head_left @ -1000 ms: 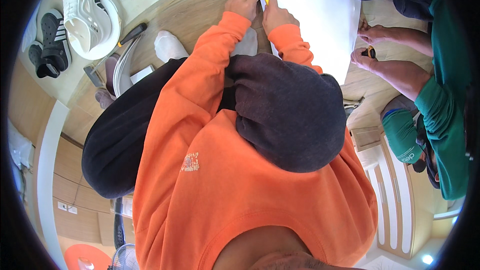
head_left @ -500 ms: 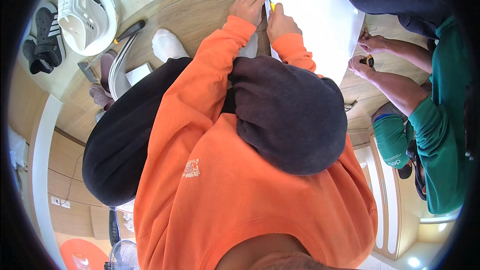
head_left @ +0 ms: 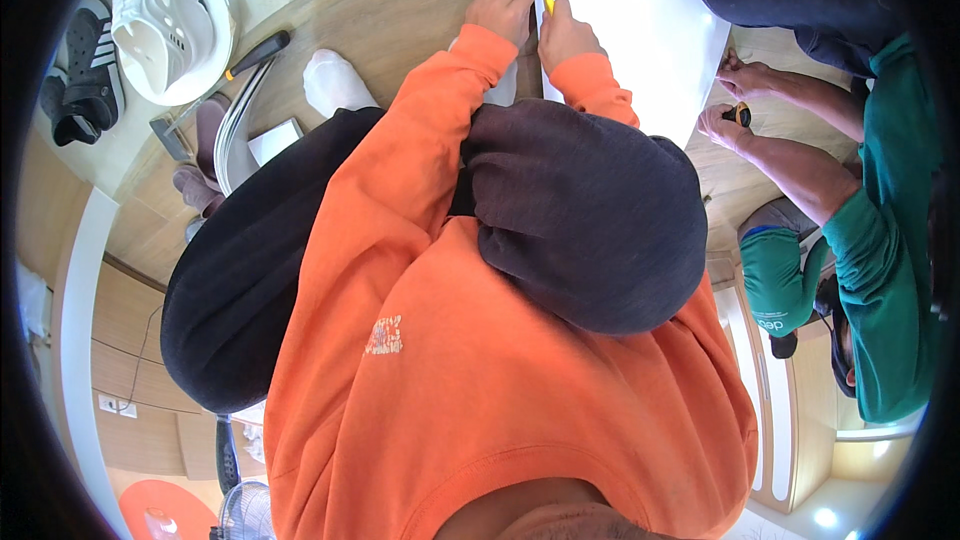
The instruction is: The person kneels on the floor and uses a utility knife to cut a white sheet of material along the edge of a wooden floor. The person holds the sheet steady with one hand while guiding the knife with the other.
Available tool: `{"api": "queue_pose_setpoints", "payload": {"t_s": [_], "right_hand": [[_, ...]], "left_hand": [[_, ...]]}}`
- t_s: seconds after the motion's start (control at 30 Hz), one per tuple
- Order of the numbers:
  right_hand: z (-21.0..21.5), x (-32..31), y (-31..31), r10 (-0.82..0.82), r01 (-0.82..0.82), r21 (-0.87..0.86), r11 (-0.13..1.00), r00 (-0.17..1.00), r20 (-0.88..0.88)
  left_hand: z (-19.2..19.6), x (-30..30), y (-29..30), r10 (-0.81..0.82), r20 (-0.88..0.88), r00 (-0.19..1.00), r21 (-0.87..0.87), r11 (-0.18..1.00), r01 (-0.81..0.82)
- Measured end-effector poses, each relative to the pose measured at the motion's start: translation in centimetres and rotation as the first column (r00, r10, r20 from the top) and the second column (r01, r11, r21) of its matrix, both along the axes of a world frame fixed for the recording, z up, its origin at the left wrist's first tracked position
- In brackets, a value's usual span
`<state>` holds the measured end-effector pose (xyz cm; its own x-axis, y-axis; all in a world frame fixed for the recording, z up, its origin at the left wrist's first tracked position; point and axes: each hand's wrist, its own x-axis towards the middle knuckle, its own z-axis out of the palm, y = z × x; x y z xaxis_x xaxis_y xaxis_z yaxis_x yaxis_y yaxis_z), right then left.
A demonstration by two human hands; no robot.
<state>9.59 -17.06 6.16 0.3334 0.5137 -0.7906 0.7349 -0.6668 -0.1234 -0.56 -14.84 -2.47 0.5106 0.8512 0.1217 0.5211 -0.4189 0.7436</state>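
Your right hand (head_left: 570, 35) grips the yellow tool (head_left: 549, 4) at the left edge of the white board (head_left: 625, 50) ahead of you. Your left hand (head_left: 500, 10) curls beside that edge; I cannot tell whether its fingers pinch it. Guide the tool slowly, clear of them.

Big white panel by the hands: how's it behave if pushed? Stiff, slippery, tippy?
The white panel is probably fairly stiff: no creases or ripples show. It may slide easily, since its face looks smooth. Rolling seems unlikely, given its broad, flat shape.
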Motion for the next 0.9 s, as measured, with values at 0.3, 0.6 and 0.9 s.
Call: {"api": "queue_pose_setpoints", "payload": {"t_s": [0.3,0.6,0.9], "right_hand": [[-2.1,0.4,-0.4,0.002,-0.003,0.063,0.998,1.000,0.014],[4.9,0.0,0.7,0.004,-0.008,0.106,0.994,0.999,0.038],[3.7,1.0,-3.6,-0.164,0.168,0.300,0.939,0.986,-0.037]], "left_hand": [[0.5,0.2,-0.3,0.037,0.054,0.998,-0.050,0.998,-0.034],[-0.5,-0.5,0.0,0.064,0.110,0.992,-0.195,0.980,-0.041],[0.1,0.4,0.5,0.147,0.054,0.988,-0.461,0.881,-0.106]]}}
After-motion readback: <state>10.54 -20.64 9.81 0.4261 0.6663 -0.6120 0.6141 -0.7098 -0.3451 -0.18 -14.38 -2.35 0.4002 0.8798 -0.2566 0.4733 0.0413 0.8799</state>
